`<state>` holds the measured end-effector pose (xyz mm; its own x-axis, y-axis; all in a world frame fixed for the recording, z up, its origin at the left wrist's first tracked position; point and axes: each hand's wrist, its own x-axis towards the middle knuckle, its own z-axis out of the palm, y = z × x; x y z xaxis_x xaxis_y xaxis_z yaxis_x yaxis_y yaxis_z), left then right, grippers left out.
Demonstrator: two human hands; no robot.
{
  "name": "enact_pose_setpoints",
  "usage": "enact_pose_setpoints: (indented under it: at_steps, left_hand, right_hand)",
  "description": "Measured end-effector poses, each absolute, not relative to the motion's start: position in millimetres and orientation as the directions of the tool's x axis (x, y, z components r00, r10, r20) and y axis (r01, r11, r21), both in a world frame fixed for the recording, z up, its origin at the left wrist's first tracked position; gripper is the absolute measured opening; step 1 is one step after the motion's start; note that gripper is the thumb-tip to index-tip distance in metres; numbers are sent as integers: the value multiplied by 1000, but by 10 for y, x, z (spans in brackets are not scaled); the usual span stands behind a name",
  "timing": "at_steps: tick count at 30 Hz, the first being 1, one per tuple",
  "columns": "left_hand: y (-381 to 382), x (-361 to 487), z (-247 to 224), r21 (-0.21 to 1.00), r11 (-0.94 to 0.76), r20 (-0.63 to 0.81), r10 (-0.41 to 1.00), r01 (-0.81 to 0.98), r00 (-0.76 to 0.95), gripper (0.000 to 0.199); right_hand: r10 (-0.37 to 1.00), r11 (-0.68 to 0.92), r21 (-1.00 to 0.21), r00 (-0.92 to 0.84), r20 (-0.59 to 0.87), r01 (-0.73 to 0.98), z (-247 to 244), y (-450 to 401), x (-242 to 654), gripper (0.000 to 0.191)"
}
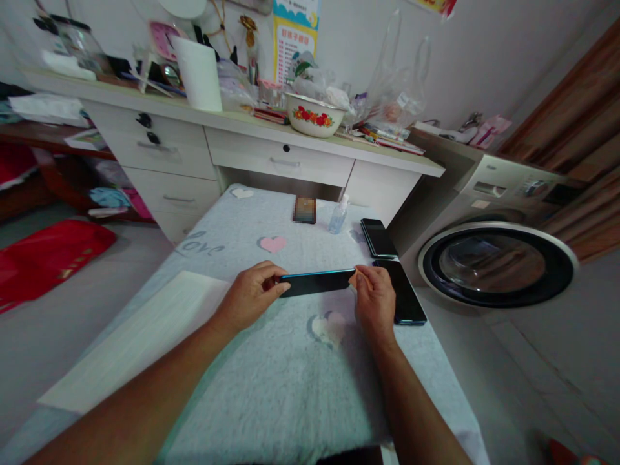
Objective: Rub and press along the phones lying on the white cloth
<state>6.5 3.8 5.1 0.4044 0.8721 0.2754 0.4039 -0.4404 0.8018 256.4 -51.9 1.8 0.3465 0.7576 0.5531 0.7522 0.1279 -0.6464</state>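
A dark smartphone (317, 283) with a blue edge is held sideways and tilted above the table, its black face towards me. My left hand (256, 287) is closed on its left end, thumb in front. At the right end, my right hand (375, 297) pinches a small orange cloth (355, 279) against the phone's edge. Two more dark devices lie flat to the right: a phone (379, 238) and a larger one (404, 294), partly hidden by my right hand. Beyond the held phone stand a clear spray bottle (338, 216) and a small brown item (305, 210), blurred out.
A pale cloth with hearts covers the table (290, 387). A long whitish strip (140, 342) lies at its left. Behind is a white drawer cabinet (285, 158) bearing a flowered bowl (314, 116) and a paper roll (197, 74). A washing machine (498, 226) stands right.
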Motion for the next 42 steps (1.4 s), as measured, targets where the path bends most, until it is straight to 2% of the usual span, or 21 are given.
enact_pose_setpoints:
  at_steps: [7, 14, 24, 31, 36, 42]
  left_hand:
    - [21, 61, 70, 803, -444, 273, 867, 398, 416, 12]
    - [1, 87, 77, 796, -466, 289, 854, 387, 433, 11]
    - [16, 95, 55, 791, -484, 307, 843, 375, 442, 10]
    - [33, 100, 24, 783, -496, 324, 840, 374, 436, 10]
    - [21, 102, 36, 796, -485, 323, 847, 363, 423, 11]
    - [19, 112, 69, 791, -482, 313, 848, 377, 428, 11]
  right_hand:
    - [704, 155, -461, 230, 672, 874, -29, -521, 2505, 26]
    - [668, 244, -311, 73, 740, 919, -29, -523, 2419, 26]
    - [680, 329, -275, -25, 732, 904, -6, -547, 2276, 30]
    - [713, 272, -265, -9, 701, 925, 112, -548, 2327, 25]
    - [789, 169, -244, 17, 614, 955, 268, -532, 2372, 25]
    - [874, 157, -208, -38, 485, 966, 415, -510, 2231, 23]
